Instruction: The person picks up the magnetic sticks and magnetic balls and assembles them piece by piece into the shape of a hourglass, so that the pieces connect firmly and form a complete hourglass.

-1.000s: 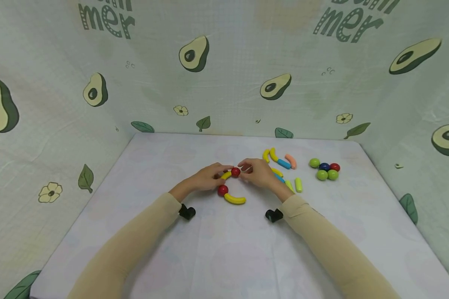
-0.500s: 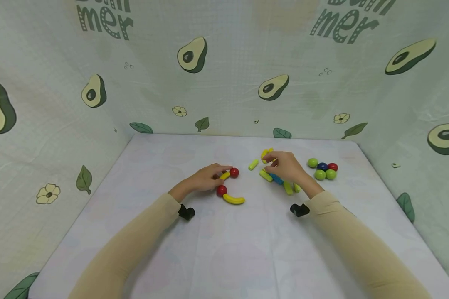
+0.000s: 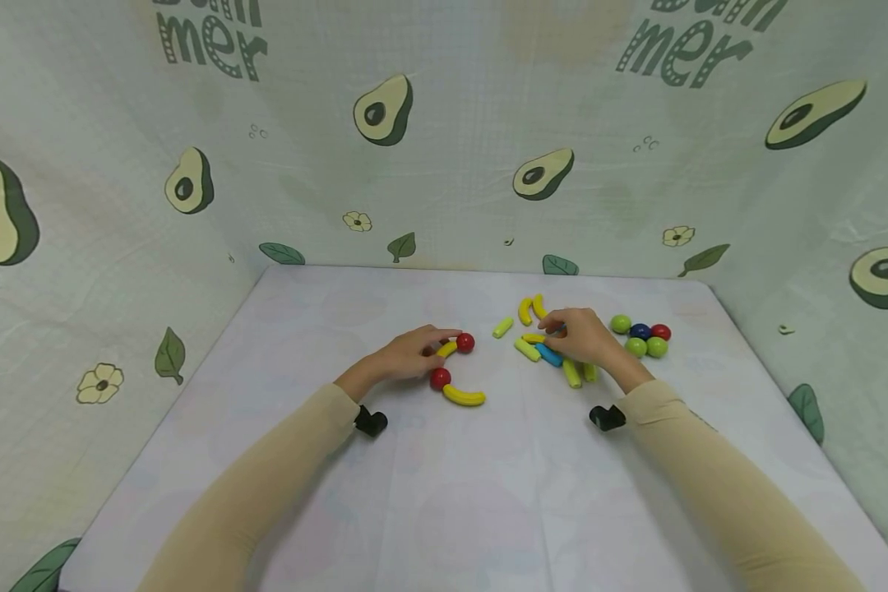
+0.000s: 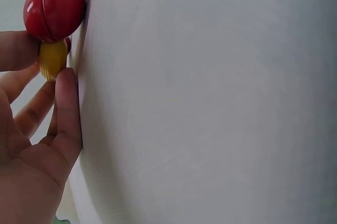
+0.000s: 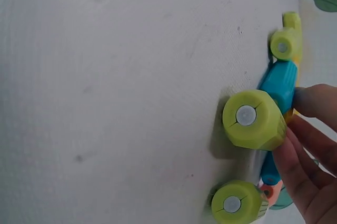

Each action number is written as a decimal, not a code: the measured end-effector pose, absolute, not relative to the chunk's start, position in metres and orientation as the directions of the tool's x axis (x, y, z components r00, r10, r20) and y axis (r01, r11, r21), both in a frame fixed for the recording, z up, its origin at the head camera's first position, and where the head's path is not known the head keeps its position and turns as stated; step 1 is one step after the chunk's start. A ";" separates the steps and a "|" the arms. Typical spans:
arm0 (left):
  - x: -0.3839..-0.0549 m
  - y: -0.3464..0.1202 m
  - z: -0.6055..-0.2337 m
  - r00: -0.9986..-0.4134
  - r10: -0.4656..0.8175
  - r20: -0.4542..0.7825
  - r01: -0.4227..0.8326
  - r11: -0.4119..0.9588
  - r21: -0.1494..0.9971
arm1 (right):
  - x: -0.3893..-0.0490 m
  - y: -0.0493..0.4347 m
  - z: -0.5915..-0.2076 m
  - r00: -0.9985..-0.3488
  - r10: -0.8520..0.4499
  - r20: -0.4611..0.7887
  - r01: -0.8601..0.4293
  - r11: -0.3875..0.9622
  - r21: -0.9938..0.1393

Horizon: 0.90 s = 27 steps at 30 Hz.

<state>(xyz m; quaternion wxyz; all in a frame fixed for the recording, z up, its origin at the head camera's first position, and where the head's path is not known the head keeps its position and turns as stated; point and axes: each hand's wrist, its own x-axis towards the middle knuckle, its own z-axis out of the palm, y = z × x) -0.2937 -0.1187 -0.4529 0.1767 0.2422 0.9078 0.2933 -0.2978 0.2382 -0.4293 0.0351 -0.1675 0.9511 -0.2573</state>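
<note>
I see the left hand [image 3: 409, 355], its fingers pinching a yellow curved piece [image 3: 447, 349] between a far red ball [image 3: 464, 343] and a near red ball [image 3: 440, 379] on the desk [image 3: 444, 493]; a second yellow piece [image 3: 464, 396] touches the near one; the right hand [image 3: 583, 335] is bent over scattered pieces, just beside a blue piece [image 3: 548, 354]; I cannot tell whether its fingers pinch anything.

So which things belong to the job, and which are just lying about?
Likely the job:
red balls, yellow sticks by the left hand
blue sticks, green sticks by the right hand

Seemingly lying about:
green balls
navy ball
red ball beside it
</note>
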 end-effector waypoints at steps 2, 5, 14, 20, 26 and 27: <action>-0.293 -0.119 -0.453 -0.822 0.540 -0.179 0.334 0.713 0.617 | -0.299 0.238 -0.430 -0.942 -0.336 0.015 -0.299 0.818 -0.492; -0.293 -0.119 -0.453 -0.825 0.537 -0.177 0.335 0.716 0.613 | -0.299 0.238 -0.431 -0.941 -0.338 0.003 -0.298 0.826 -0.479; -0.291 -0.118 -0.451 -0.824 0.540 -0.171 0.335 0.709 0.620 | -0.300 0.238 -0.430 -0.937 -0.350 -0.013 -0.310 0.844 -0.438; -0.290 -0.118 -0.449 -0.824 0.541 -0.172 0.339 0.713 0.614 | -0.300 0.239 -0.431 -0.939 -0.344 -0.003 -0.308 0.845 -0.436; -0.292 -0.119 -0.450 -0.826 0.535 -0.178 0.333 0.718 0.612 | -0.300 0.242 -0.433 -0.938 -0.346 0.005 -0.312 0.840 -0.444; -0.292 -0.119 -0.451 -0.825 0.535 -0.180 0.332 0.718 0.612 | -0.301 0.242 -0.434 -0.939 -0.345 0.004 -0.311 0.840 -0.445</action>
